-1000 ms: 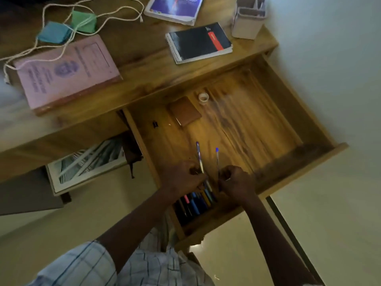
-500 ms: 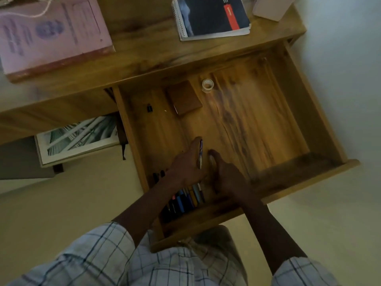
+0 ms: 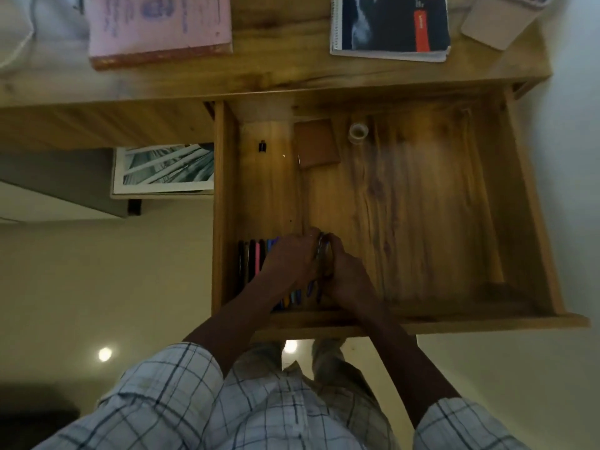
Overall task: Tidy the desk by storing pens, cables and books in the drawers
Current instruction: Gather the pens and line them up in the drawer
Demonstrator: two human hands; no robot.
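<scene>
As it stands open, drawer (image 3: 422, 222) holds pens (image 3: 256, 258).

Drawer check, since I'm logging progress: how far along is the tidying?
Done: a row of pens lies in the open drawer. In hand: left hand and right hand grip more pens. Left: pink book and spiral notebook on the desktop.

The drawer (image 3: 534, 206) juts out from under the desk (image 3: 285, 69), toward me. In its near-left corner I see pens (image 3: 251, 258) side by side. Along its far end, left to right, sit a clip (image 3: 262, 146), a flat pad (image 3: 316, 142) and a tape roll (image 3: 358, 133). On the desk, a book (image 3: 159, 24) lies left of a notebook (image 3: 389, 24).
</scene>
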